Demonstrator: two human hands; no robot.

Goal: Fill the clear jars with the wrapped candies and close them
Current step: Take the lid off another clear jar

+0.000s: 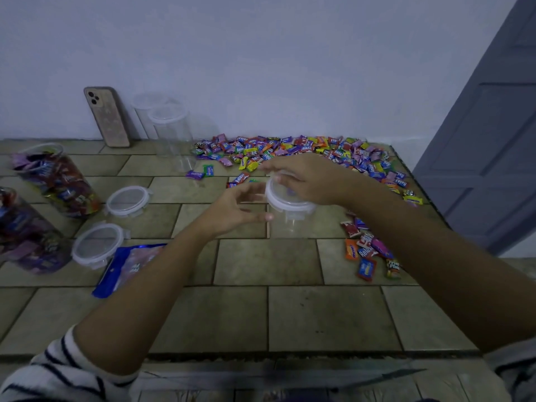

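A clear empty jar (pixel 293 223) stands mid-table with its white-rimmed lid (pixel 290 203) on top. My right hand (pixel 307 181) reaches over from the right and grips that lid from above, fingers curled round its rim. My left hand (pixel 232 210) is at the jar's left side with its fingers loosely spread; the thumb tip is at the jar wall. A big pile of wrapped candies (pixel 304 152) lies behind the jar along the wall. A smaller cluster of candies (pixel 368 252) lies under my right forearm. Two candy-filled jars (pixel 58 181) (pixel 26 233) stand open at the left.
Two loose lids (pixel 127 200) (pixel 97 245) lie beside the filled jars. Two lidded empty jars (pixel 174 134) (pixel 148 108) stand at the back by a phone (pixel 107 117) leaning on the wall. A blue bag (pixel 127 265) lies front left. A grey door (pixel 493 140) is past the table's right edge.
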